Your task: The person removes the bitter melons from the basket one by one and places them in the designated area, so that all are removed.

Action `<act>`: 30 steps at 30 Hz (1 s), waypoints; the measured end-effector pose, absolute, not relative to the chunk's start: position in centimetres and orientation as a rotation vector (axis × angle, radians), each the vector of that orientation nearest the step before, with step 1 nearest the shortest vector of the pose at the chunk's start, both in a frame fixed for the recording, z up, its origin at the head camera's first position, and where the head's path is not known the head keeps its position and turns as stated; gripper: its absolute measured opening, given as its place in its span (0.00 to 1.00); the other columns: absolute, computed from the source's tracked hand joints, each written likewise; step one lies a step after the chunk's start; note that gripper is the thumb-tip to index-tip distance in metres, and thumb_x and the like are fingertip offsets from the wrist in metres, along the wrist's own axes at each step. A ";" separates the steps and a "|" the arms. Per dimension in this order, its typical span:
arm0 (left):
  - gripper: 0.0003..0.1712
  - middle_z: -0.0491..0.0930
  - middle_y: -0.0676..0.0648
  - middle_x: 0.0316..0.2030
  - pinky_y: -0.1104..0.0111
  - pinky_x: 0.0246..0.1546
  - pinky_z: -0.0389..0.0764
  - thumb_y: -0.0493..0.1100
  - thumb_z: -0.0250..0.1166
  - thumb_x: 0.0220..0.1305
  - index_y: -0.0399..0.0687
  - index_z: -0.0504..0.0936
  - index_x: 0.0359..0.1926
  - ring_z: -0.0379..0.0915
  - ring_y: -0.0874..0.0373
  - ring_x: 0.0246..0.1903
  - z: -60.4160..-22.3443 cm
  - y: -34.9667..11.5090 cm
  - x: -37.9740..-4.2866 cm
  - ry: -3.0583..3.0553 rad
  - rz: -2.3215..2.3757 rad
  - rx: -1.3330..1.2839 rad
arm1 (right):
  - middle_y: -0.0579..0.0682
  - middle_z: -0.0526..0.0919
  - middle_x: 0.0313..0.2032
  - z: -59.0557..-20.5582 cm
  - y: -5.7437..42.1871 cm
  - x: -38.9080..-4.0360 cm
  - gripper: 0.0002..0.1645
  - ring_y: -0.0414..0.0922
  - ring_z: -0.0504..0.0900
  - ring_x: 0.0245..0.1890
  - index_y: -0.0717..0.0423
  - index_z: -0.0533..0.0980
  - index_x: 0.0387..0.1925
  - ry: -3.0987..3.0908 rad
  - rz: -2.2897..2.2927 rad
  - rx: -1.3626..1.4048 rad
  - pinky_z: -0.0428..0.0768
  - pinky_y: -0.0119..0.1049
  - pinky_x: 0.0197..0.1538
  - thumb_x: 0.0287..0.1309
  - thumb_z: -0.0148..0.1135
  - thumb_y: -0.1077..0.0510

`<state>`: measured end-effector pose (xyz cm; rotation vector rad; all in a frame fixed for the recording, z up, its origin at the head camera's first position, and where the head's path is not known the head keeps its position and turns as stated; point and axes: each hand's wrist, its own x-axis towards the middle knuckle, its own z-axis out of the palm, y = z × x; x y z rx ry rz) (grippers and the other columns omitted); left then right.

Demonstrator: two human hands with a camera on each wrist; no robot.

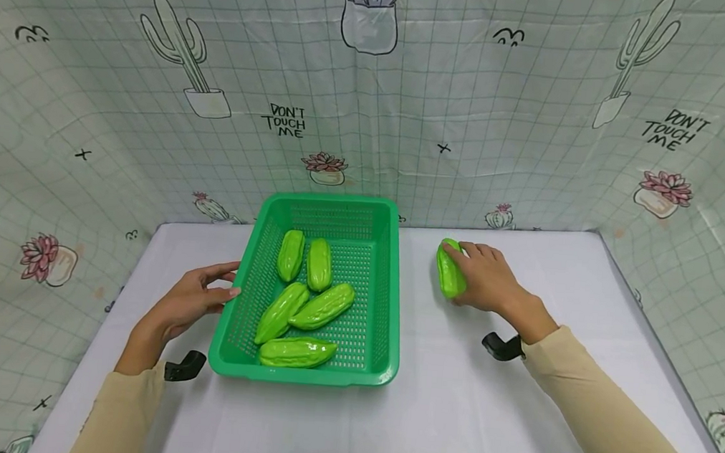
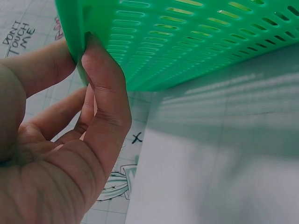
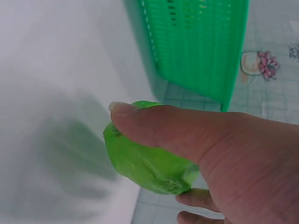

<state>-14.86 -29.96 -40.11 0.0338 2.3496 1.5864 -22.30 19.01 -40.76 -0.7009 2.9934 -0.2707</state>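
My left hand [image 1: 190, 301] pinches the left rim of a green plastic basket [image 1: 396, 316]. In the left wrist view the thumb and a bent finger [image 2: 106, 74] meet on either side of the basket's rim [image 2: 70, 32]. To the right of the basket, my right hand [image 1: 490, 279] grips a light-green bitter melon [image 1: 451, 277] with ridged skin. The right wrist view shows the thumb [image 3: 159, 123] lying across this bitter melon [image 3: 145, 163], part of which the hand hides. Several similar bitter melons [image 1: 295, 351] lie in the basket, mostly toward its left side.
A white cloth [image 1: 430, 419] covers the table. Behind it and on both sides hangs a checked curtain [image 1: 371, 126] printed with cacti. Black wrist mounts [image 1: 502, 347] stick out by both sleeves.
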 end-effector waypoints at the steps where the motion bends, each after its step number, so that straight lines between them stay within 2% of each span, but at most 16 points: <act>1: 0.40 0.64 0.29 0.65 0.72 0.42 0.83 0.38 0.62 0.78 0.30 0.56 0.81 0.78 0.65 0.36 -40.1 -30.0 -14.9 2.348 1.588 0.035 | 0.72 0.70 0.70 -41.0 19.1 -22.4 0.60 0.72 0.67 0.70 0.62 0.65 0.78 2.992 -0.271 -0.694 0.64 0.70 0.71 0.46 0.87 0.55; 20: 0.40 0.64 0.28 0.65 0.72 0.42 0.83 0.38 0.62 0.78 0.30 0.55 0.81 0.77 0.65 0.37 -40.1 -29.9 -14.8 2.359 1.572 0.030 | 0.73 0.68 0.70 -43.1 20.2 -23.0 0.61 0.73 0.68 0.68 0.63 0.63 0.78 2.958 -0.281 -0.678 0.65 0.71 0.70 0.47 0.87 0.53; 30: 0.40 0.64 0.29 0.64 0.72 0.41 0.83 0.38 0.63 0.78 0.30 0.56 0.81 0.77 0.65 0.36 -40.2 -29.9 -14.9 2.368 1.570 0.020 | 0.75 0.65 0.71 -42.6 20.3 -23.0 0.61 0.75 0.65 0.70 0.65 0.60 0.79 2.907 -0.295 -0.653 0.63 0.71 0.71 0.51 0.85 0.53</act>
